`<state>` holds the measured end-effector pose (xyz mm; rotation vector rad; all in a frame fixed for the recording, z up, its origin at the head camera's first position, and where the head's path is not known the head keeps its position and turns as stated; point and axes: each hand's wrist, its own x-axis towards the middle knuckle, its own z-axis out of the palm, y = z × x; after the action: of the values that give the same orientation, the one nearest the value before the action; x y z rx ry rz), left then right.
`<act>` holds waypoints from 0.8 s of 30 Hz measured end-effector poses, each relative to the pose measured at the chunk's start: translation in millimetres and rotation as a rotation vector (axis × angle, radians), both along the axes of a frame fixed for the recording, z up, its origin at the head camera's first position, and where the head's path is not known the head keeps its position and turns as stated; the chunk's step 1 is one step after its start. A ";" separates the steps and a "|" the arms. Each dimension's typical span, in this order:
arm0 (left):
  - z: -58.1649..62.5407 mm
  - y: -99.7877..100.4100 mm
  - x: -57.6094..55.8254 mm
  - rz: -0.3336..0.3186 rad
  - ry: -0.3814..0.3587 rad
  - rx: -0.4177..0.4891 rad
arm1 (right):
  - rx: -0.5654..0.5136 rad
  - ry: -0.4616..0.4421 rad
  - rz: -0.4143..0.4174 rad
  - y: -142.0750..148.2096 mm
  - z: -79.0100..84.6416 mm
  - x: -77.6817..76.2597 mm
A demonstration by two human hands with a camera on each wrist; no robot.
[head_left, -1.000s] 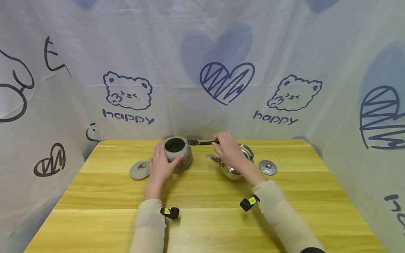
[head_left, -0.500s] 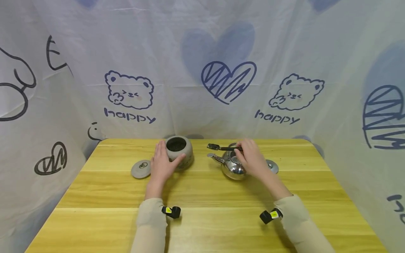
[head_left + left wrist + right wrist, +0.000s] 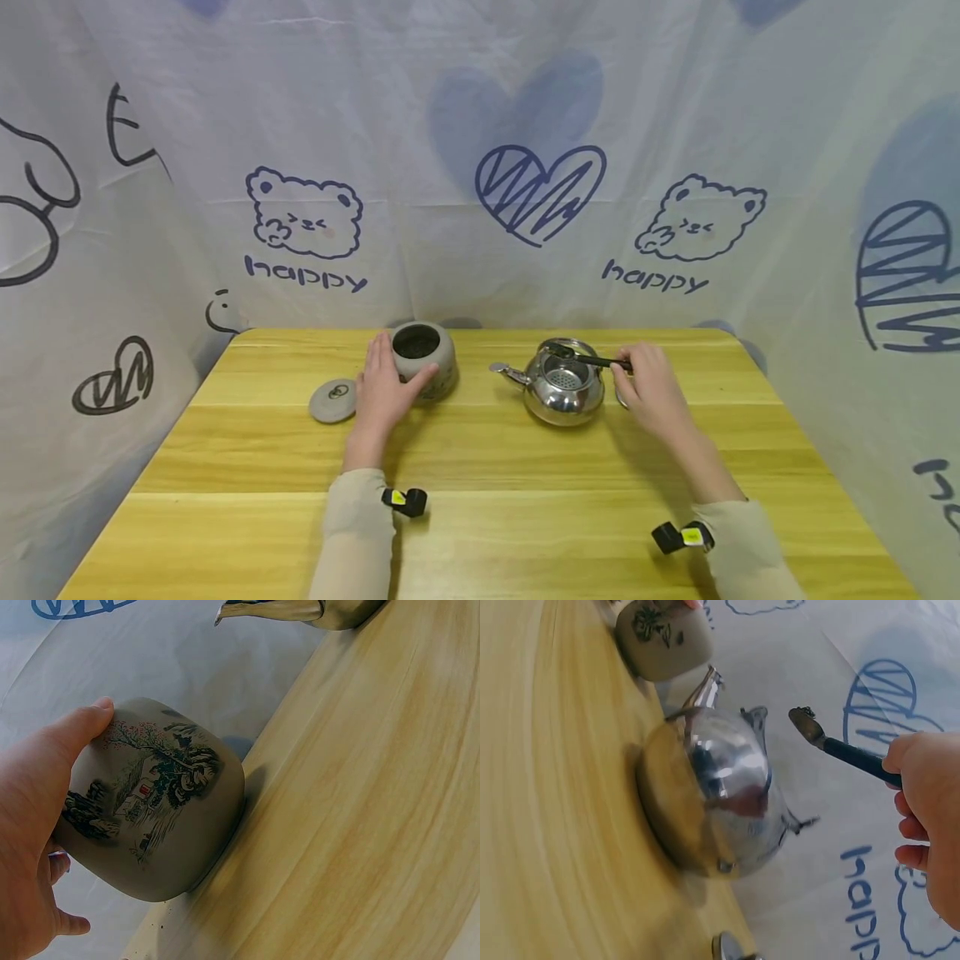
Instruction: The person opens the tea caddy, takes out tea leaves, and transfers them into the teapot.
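My left hand [image 3: 384, 392] holds the side of a round grey ceramic jar [image 3: 446, 367], thumb across its front and fingers along its left. The jar's mouth is uncovered, and a painted landscape shows on it in the left wrist view. My right hand [image 3: 654, 390] pinches the black handle of a small spoon [image 3: 859, 759]. Dark leafy bits, like dry tea, lie on the spoon's bowl [image 3: 805, 724]. That bowl is over the open top of a shiny metal teapot [image 3: 562, 407], whose perforated strainer [image 3: 566, 379] shows inside.
The jar's grey lid [image 3: 332, 402] lies on the wooden table [image 3: 495, 500], left of my left hand. A metal lid [image 3: 726, 948] lies beside the teapot, mostly hidden by my right hand in the head view. A printed white cloth [image 3: 420, 242] hangs behind the table.
My right hand has carried the spoon rightward from beside the jar's mouth to over the teapot. My left hand stays on the jar.
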<state>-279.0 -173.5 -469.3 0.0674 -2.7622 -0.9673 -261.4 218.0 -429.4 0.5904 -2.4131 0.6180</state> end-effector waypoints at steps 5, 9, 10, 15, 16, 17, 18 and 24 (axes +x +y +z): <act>-0.4 -0.5 -1.8 0.009 -0.011 -0.023 | 0.016 0.012 -0.019 9.7 -8.6 3.7; -0.5 -0.2 -2.1 0.011 -0.012 -0.035 | 0.024 -0.017 -0.032 13.6 -13.8 5.9; -0.5 -0.2 -2.0 0.010 -0.013 -0.036 | 0.025 -0.024 -0.033 13.7 -14.6 6.1; -0.7 0.0 -1.1 0.010 -0.012 -0.041 | 0.043 -0.033 -0.036 14.1 -17.9 6.9; -0.6 0.1 -0.8 0.010 -0.013 -0.039 | 0.049 -0.029 -0.036 14.0 -18.3 7.0; -0.8 0.1 -0.8 0.010 -0.013 -0.038 | 0.057 -0.026 -0.038 14.3 -19.0 6.7; -0.5 0.2 -0.6 0.010 -0.013 -0.033 | 0.062 -0.022 -0.039 14.2 -19.2 6.6; 0.5 0.3 0.2 0.005 -0.015 -0.018 | 0.074 -0.021 -0.049 11.1 -21.0 5.0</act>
<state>-278.8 -173.3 -468.8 0.0792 -2.7824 -0.9442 -256.4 229.0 -450.4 0.5563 -2.4714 0.5190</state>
